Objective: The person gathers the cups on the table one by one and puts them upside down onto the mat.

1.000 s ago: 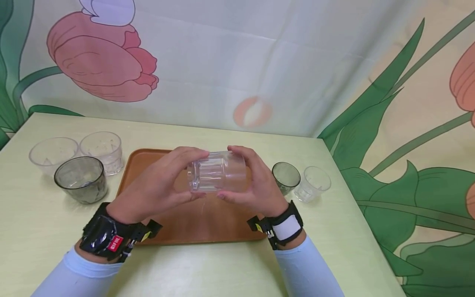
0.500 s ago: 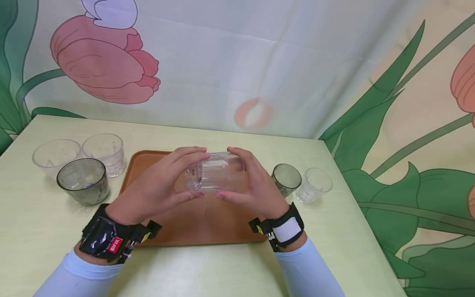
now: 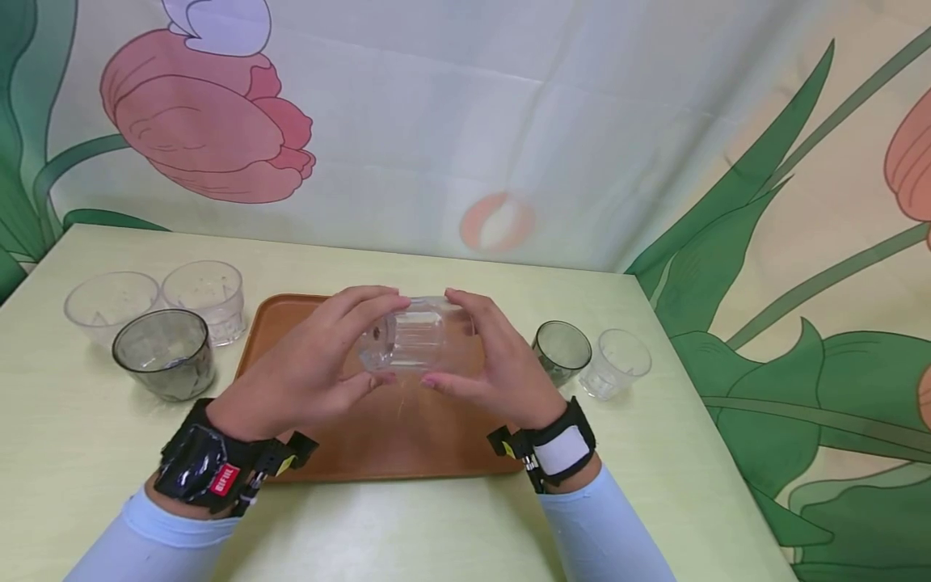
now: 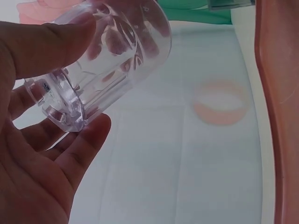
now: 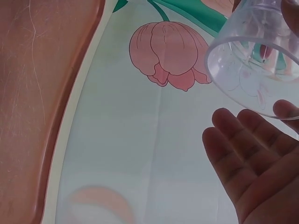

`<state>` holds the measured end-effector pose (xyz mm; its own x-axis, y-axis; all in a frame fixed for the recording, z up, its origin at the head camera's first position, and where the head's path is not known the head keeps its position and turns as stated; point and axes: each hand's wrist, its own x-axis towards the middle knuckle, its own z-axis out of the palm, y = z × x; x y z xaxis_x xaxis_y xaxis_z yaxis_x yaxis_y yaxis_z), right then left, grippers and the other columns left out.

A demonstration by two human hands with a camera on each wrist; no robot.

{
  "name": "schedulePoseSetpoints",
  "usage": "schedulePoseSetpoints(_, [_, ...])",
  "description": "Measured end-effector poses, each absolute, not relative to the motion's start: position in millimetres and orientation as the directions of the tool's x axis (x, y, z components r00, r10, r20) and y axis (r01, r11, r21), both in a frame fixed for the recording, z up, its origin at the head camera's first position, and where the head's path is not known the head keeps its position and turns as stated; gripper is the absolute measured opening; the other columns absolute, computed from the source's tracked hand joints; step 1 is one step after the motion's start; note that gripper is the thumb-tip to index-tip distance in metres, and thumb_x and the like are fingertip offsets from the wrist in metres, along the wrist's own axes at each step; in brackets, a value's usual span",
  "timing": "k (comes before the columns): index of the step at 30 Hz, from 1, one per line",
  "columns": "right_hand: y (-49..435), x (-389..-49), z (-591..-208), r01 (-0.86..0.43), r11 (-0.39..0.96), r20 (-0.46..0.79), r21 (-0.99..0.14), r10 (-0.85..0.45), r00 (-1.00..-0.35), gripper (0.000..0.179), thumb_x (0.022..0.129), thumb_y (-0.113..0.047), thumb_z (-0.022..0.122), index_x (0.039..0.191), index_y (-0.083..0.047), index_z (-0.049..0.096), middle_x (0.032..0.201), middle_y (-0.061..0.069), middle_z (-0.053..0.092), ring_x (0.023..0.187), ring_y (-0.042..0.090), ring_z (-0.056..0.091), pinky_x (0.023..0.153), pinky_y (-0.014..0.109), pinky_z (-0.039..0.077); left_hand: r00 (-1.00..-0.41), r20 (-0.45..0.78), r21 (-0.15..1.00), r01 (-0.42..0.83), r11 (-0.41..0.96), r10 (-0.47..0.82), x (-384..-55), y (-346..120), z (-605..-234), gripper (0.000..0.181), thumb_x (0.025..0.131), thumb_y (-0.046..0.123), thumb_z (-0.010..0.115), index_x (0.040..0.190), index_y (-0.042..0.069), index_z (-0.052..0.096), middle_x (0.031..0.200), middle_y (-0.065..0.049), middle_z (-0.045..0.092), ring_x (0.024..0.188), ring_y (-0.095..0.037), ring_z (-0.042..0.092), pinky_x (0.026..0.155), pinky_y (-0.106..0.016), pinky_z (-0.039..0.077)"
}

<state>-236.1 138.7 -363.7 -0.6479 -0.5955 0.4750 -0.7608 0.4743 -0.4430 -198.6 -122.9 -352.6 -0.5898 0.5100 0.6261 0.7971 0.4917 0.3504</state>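
Right of the smoky cup [image 3: 163, 368], the left hand [image 3: 301, 364] grips a clear tumbler [image 3: 418, 339] by its base, sideways above the brown tray [image 3: 396, 444]; the right hand [image 3: 505, 368] has fingers pinching its rim end. Steadying it seems the current step; moving on calls for even grips.

In my head view, the left hand [image 3: 309, 360] and right hand [image 3: 505, 364] hide part of the tray [image 3: 407, 440]. My right-wrist view crops the glass [image 5: 257, 60] at right; upper left in the left-wrist view, I can't read its tiny mark [image 4: 47, 88].
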Motion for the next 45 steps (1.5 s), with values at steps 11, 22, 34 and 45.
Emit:
schedulePoseSetpoints(11, [140,-237,-364,-0.769,0.467,0.464,-0.436,-0.615,-0.637,0.095,0.077,-0.035,0.087,0.153,-0.016,0.033,0.136,0.006,0.052,0.116,0.019,0.055,0.098,0.036,0.053,-0.603,0.619,0.351,0.786,0.509,0.504,-198,-123,-351,0.082,0.075,0.015,0.088,0.145,0.007,0.046,0.140,-0.013,0.052,0.127,-0.026,0.051,0.100,-0.044,0.051])
schedulePoseSetpoints(22, [141,-238,-364,-0.791,0.470,0.485,-0.391,-0.626,-0.611,0.097,0.077,-0.034,0.087,0.155,-0.014,0.033,0.136,0.008,0.053,0.115,0.021,0.055,0.097,0.037,0.053,-0.619,0.606,0.354,0.773,0.527,0.500,-198,-124,-351,0.080,0.075,0.013,0.087,0.144,0.007,0.048,0.139,-0.013,0.053,0.125,-0.027,0.053,0.099,-0.046,0.052])
schedulePoseSetpoints(34, [169,-242,-375,-0.686,0.610,0.359,-0.396,-0.585,-0.727,0.061,0.098,-0.037,0.062,0.150,-0.011,0.042,0.139,0.010,0.054,0.120,0.025,0.057,0.102,0.041,0.051,-0.643,0.612,0.330,0.737,0.590,0.461,-201,-127,-351,0.081,0.069,0.008,0.090,0.139,0.005,0.050,0.135,-0.014,0.054,0.121,-0.028,0.053,0.091,-0.046,0.056])
schedulePoseSetpoints(45, [198,-250,-400,-0.584,0.766,0.216,-0.268,-0.543,-0.811,0.054,0.099,-0.037,0.061,0.145,-0.011,0.052,0.124,0.012,0.062,0.102,0.020,0.057,0.089,0.038,0.053,-0.653,0.605,0.338,0.730,0.594,0.457,-202,-124,-352,0.079,0.069,0.009,0.090,0.138,0.006,0.051,0.134,-0.014,0.055,0.120,-0.028,0.054,0.091,-0.045,0.056])
